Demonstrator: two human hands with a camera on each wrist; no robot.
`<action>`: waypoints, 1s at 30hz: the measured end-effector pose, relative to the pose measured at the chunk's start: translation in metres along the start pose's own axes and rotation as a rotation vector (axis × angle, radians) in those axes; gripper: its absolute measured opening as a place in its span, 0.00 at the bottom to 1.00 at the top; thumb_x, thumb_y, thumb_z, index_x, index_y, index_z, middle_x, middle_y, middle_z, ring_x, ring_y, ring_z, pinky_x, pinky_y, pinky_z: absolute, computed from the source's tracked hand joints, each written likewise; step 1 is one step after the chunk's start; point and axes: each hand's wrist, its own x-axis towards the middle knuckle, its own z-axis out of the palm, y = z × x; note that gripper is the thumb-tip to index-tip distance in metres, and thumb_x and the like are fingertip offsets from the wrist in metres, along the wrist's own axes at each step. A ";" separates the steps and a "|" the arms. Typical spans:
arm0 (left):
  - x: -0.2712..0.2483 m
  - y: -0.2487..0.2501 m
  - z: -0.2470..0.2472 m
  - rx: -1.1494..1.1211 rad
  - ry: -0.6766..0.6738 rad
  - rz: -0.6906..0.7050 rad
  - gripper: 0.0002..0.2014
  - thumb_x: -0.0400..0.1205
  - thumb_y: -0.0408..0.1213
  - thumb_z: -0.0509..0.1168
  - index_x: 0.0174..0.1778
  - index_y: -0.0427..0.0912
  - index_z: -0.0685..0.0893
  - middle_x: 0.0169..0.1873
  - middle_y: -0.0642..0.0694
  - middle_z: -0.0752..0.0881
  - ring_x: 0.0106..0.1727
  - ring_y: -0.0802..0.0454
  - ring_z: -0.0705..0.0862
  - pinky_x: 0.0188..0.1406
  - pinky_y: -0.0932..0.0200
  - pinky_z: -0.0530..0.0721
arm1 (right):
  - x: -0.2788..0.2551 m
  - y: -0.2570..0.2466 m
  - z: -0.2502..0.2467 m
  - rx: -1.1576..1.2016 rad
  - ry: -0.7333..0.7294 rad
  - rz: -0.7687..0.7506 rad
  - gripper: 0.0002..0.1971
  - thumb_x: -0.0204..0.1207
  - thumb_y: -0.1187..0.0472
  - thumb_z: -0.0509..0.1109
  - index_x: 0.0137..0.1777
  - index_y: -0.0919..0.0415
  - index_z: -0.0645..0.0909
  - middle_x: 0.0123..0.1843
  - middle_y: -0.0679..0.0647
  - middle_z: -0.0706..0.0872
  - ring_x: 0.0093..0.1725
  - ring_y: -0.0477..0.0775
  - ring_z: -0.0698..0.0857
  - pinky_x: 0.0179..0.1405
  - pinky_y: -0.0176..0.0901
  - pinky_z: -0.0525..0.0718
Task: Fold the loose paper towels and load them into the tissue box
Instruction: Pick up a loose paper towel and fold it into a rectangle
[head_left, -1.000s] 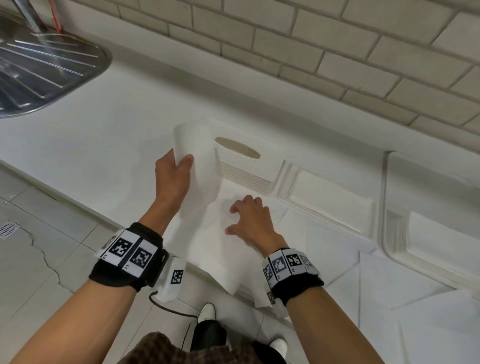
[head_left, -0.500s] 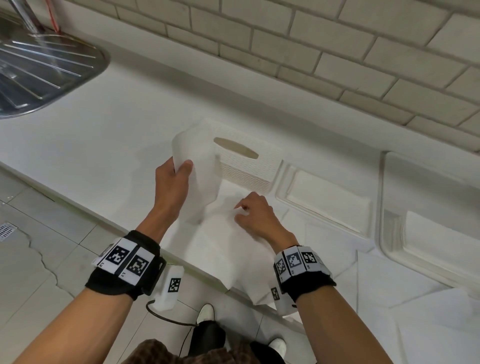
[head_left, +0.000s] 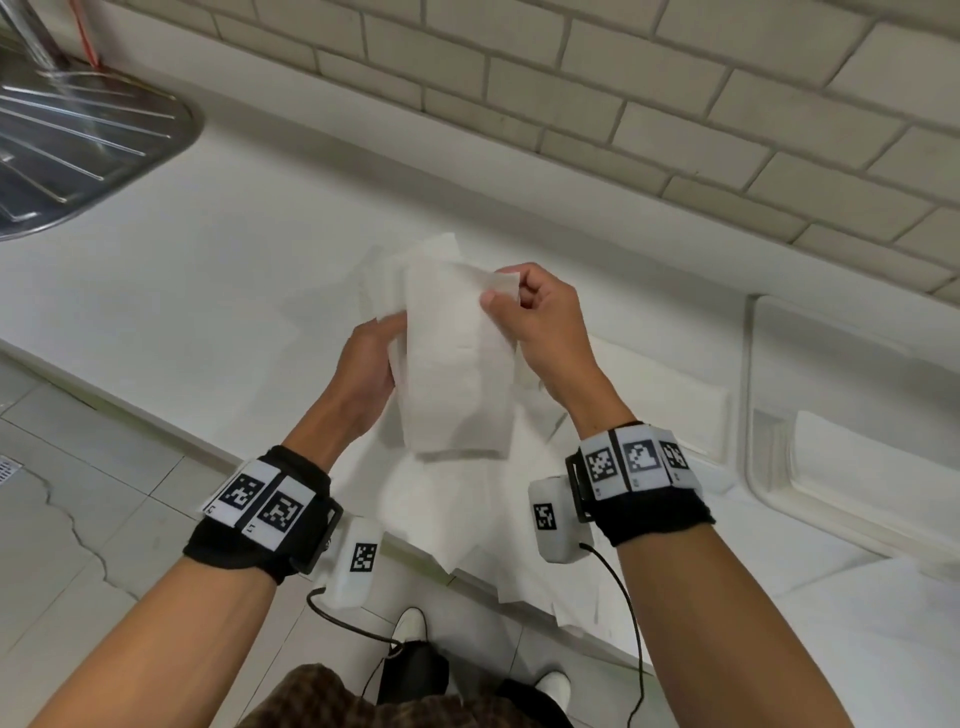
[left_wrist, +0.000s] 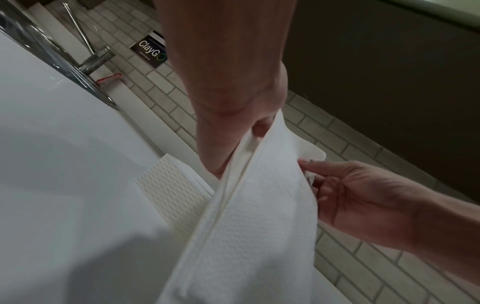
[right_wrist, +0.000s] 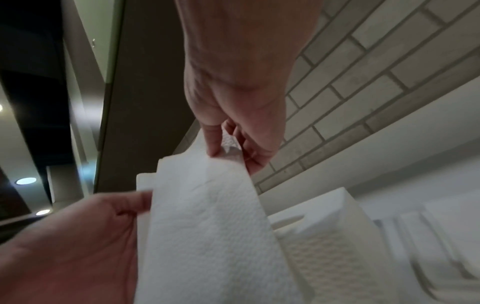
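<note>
A white paper towel (head_left: 452, 364), folded lengthwise, hangs in the air above the counter between both hands. My left hand (head_left: 387, 338) grips its left edge, with the thumb in front and the fingers hidden behind. My right hand (head_left: 501, 296) pinches the top right corner (right_wrist: 228, 148) between thumb and fingers. The white textured tissue box (right_wrist: 324, 236) stands on the counter just behind the towel. In the head view the towel hides it. In the left wrist view one side of the tissue box (left_wrist: 168, 189) shows beside the towel (left_wrist: 254, 216).
Several loose towels (head_left: 467, 519) lie on the white counter (head_left: 208, 291) under my hands and hang over its front edge. Two white trays (head_left: 675, 410) (head_left: 769, 467) holding flat towels sit to the right. A steel sink drainboard (head_left: 78, 140) is at the far left, below a brick wall.
My right hand left the towels on the counter, rose and pinched the top corner of the towel held by my left hand. The towel now hangs in front of the box.
</note>
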 end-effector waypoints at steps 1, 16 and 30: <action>0.000 0.001 0.001 -0.083 -0.037 -0.010 0.16 0.87 0.43 0.57 0.64 0.43 0.84 0.57 0.46 0.90 0.62 0.46 0.87 0.58 0.53 0.86 | 0.003 0.001 0.003 0.003 0.022 -0.008 0.08 0.75 0.67 0.72 0.42 0.52 0.82 0.38 0.59 0.84 0.37 0.55 0.79 0.39 0.49 0.78; 0.004 0.002 -0.016 0.348 0.229 0.116 0.07 0.84 0.36 0.63 0.56 0.41 0.82 0.44 0.49 0.87 0.44 0.51 0.85 0.39 0.59 0.82 | -0.040 0.089 0.007 -0.784 -0.370 0.109 0.18 0.69 0.64 0.77 0.59 0.52 0.84 0.62 0.52 0.83 0.53 0.42 0.79 0.48 0.33 0.75; 0.004 -0.011 -0.012 0.323 0.203 0.143 0.05 0.84 0.37 0.65 0.54 0.44 0.84 0.44 0.50 0.88 0.45 0.51 0.87 0.45 0.57 0.86 | -0.042 0.083 0.007 -0.940 -0.474 -0.079 0.06 0.68 0.61 0.76 0.43 0.52 0.84 0.48 0.48 0.87 0.56 0.52 0.78 0.61 0.46 0.69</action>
